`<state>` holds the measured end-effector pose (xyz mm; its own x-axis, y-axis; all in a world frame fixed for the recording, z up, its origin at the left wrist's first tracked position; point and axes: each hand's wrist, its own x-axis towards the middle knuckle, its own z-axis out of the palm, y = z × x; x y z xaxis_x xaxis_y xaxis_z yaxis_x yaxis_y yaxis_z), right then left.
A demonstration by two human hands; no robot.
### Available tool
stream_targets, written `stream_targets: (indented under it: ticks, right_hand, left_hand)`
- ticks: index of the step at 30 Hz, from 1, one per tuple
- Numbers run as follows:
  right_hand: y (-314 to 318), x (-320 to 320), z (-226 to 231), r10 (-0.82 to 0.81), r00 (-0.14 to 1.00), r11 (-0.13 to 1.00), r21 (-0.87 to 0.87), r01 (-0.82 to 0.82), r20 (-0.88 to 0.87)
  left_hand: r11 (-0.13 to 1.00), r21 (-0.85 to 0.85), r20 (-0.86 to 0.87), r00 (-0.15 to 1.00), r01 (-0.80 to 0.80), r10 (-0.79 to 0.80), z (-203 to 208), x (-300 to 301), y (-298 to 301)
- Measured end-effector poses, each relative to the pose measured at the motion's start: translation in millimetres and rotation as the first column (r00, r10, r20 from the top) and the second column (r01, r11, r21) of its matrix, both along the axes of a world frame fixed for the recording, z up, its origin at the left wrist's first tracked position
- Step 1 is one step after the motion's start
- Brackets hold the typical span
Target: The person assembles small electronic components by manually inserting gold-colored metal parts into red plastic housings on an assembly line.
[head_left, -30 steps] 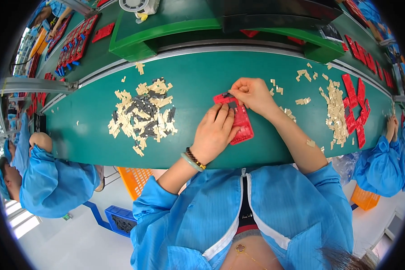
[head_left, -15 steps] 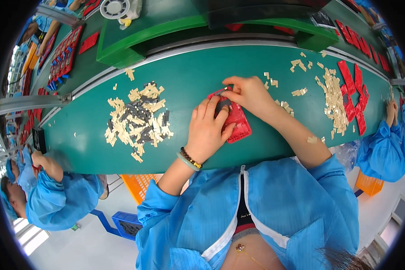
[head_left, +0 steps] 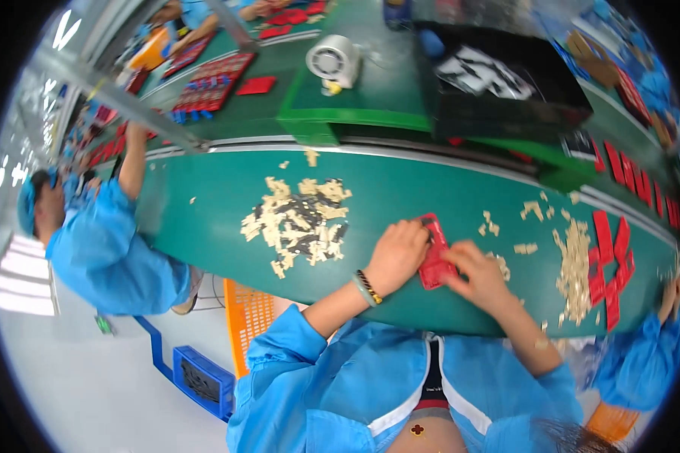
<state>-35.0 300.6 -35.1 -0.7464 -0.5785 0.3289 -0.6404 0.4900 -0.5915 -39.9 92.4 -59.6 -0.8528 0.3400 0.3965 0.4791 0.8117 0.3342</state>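
Note:
A flat red rectangular plate (head_left: 434,266) with rounded corners lies tilted on the green bench, between my hands. My left hand (head_left: 400,253), its wrist wearing bracelets, is closed over the plate's left edge with its fingers near the top end. At the lower right side, my right hand (head_left: 480,279) has its thumb and bent fingertips against the plate, slightly smeared by motion. My left fingers hide the upper left part of the plate. To the left of my hands is a loose heap of cream and dark grey small pieces (head_left: 298,223).
Right of my hands lie a heap of cream pieces (head_left: 574,275) and several red plates (head_left: 612,264). Beyond the bench's far rail, a green shelf (head_left: 355,115) carries a white fan (head_left: 332,60) and a black bin (head_left: 506,83). Co-workers (head_left: 113,249) stand at both sides.
The view has swung, so the bench sits lower and further right. My right hand has gone from the plate's top end to its lower right side. The left co-worker's arm now reaches up.

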Motion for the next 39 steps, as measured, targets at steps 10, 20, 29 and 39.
stream_targets:
  ticks: [10,20,29,39]
  right_hand:
    - [-7,18,-14,0.161,0.987,0.981,0.108,-0.162,0.015]
    - [-5,9,-23,0.187,0.982,0.980,0.074,-0.187,0.004]
    - [-9,14,-10,0.199,0.980,0.975,0.102,-0.199,0.006]
    - [-104,-25,50,0.327,0.899,0.932,-0.055,-0.357,-0.292]
  left_hand:
    - [0.994,-0.106,-0.070,0.998,-0.018,0.010,0,-7,7]
    - [0.990,-0.135,-0.126,0.991,0.033,-0.051,-4,-21,12]
    - [0.977,-0.156,0.044,0.989,0.148,-0.143,13,-9,-2]
    - [0.936,-0.250,-0.396,0.908,-0.246,0.133,70,20,-182]
